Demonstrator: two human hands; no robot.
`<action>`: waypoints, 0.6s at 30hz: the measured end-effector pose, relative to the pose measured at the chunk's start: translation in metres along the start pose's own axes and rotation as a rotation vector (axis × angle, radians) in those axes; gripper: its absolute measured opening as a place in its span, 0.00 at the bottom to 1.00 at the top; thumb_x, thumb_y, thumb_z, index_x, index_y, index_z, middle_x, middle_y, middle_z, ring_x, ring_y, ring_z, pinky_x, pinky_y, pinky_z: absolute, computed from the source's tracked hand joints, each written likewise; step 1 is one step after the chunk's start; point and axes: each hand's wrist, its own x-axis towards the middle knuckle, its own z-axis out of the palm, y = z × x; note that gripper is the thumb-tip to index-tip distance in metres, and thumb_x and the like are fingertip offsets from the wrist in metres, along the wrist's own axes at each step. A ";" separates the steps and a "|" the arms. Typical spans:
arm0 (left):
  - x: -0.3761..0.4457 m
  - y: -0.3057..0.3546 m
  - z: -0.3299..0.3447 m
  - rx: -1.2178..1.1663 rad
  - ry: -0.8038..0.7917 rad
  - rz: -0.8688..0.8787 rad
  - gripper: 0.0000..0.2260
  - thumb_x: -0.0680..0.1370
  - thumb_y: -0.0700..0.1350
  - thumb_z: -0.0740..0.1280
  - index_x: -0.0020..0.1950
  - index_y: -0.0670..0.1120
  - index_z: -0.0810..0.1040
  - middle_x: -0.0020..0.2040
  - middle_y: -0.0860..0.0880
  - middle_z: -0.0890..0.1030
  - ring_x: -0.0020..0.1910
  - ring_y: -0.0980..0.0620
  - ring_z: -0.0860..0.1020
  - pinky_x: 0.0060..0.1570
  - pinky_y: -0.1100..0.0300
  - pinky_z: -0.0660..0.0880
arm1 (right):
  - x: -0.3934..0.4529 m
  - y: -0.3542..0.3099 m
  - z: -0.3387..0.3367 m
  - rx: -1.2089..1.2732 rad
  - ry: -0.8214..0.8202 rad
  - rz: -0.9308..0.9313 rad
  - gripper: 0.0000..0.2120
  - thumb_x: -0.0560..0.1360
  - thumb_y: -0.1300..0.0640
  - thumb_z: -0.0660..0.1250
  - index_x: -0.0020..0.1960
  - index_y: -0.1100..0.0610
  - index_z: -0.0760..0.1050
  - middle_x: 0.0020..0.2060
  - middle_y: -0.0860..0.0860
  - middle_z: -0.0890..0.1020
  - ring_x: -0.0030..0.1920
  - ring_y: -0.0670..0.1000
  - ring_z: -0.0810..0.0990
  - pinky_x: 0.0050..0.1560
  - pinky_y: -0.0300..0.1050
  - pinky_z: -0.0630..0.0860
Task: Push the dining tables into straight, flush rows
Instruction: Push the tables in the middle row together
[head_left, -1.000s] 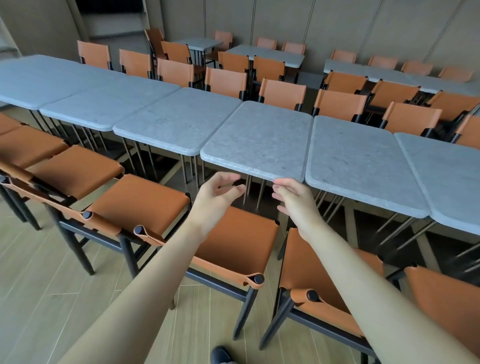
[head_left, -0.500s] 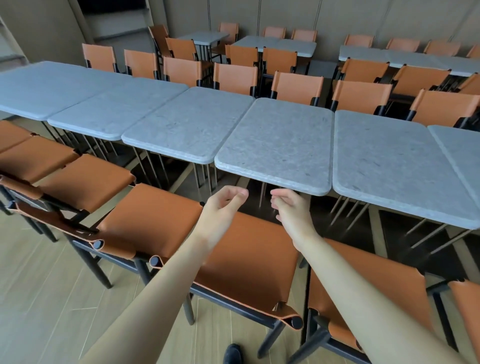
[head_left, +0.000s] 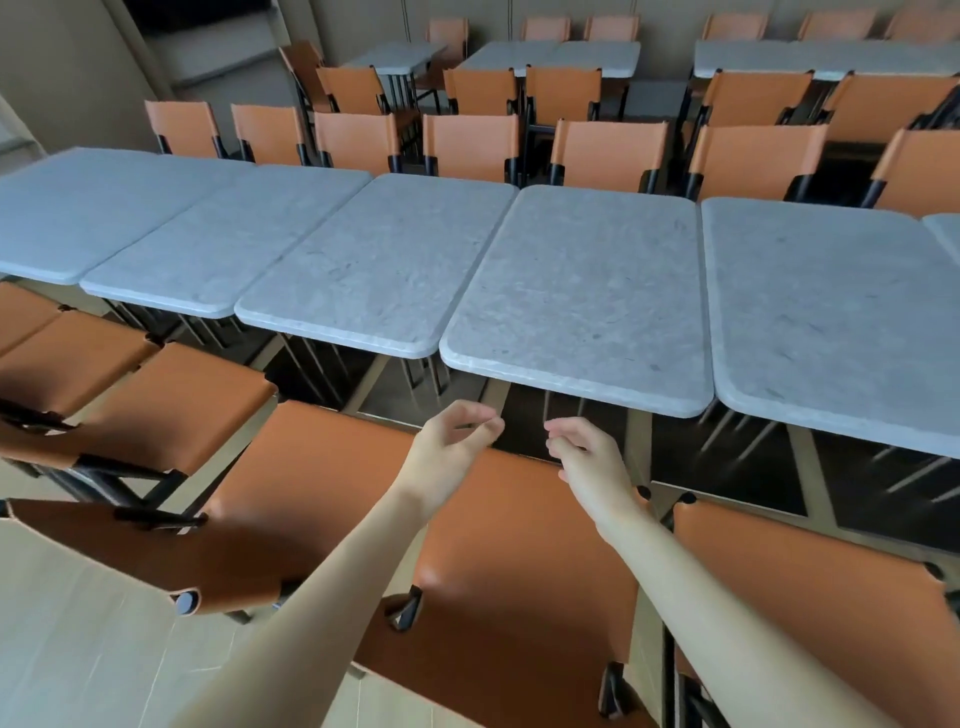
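A row of grey stone-topped dining tables runs across the view. The table right in front of me (head_left: 582, 301) sticks out nearer to me than the table on its left (head_left: 379, 270), and a thin gap separates it from the table on its right (head_left: 831, 322). My left hand (head_left: 452, 447) and my right hand (head_left: 587, 457) hover side by side just below and short of that table's near edge, above an orange chair seat (head_left: 498, 561). Both hands have loosely curled fingers and hold nothing. Neither touches the table.
Orange leather chairs line the near side, one (head_left: 171, 400) to the left and one (head_left: 810, 613) to the right of the seat under my arms. More orange chairs (head_left: 608, 150) stand behind the row, with further grey tables (head_left: 550, 54) at the back wall.
I have moved closer and to the right, so the tables loom larger. Both hands stay side by side near the front table's edge, with fingers a little more curled.
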 end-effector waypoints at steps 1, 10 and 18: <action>0.008 0.001 0.005 0.005 -0.018 -0.009 0.08 0.81 0.52 0.68 0.58 0.53 0.81 0.58 0.58 0.82 0.59 0.62 0.78 0.52 0.68 0.71 | 0.004 0.003 -0.007 -0.004 0.020 0.012 0.11 0.80 0.59 0.63 0.56 0.45 0.79 0.56 0.42 0.81 0.62 0.47 0.79 0.68 0.56 0.75; 0.064 0.015 0.077 0.083 -0.251 -0.010 0.10 0.81 0.52 0.69 0.62 0.54 0.79 0.58 0.63 0.78 0.57 0.69 0.74 0.47 0.72 0.68 | 0.016 0.036 -0.080 0.054 0.225 0.134 0.11 0.80 0.58 0.63 0.55 0.45 0.80 0.56 0.44 0.82 0.62 0.48 0.79 0.68 0.58 0.75; 0.103 0.012 0.116 0.225 -0.446 -0.003 0.13 0.81 0.52 0.68 0.66 0.56 0.76 0.66 0.59 0.74 0.67 0.63 0.70 0.46 0.74 0.66 | 0.024 0.052 -0.112 0.080 0.351 0.228 0.11 0.80 0.60 0.63 0.57 0.47 0.79 0.55 0.44 0.82 0.60 0.46 0.79 0.68 0.56 0.75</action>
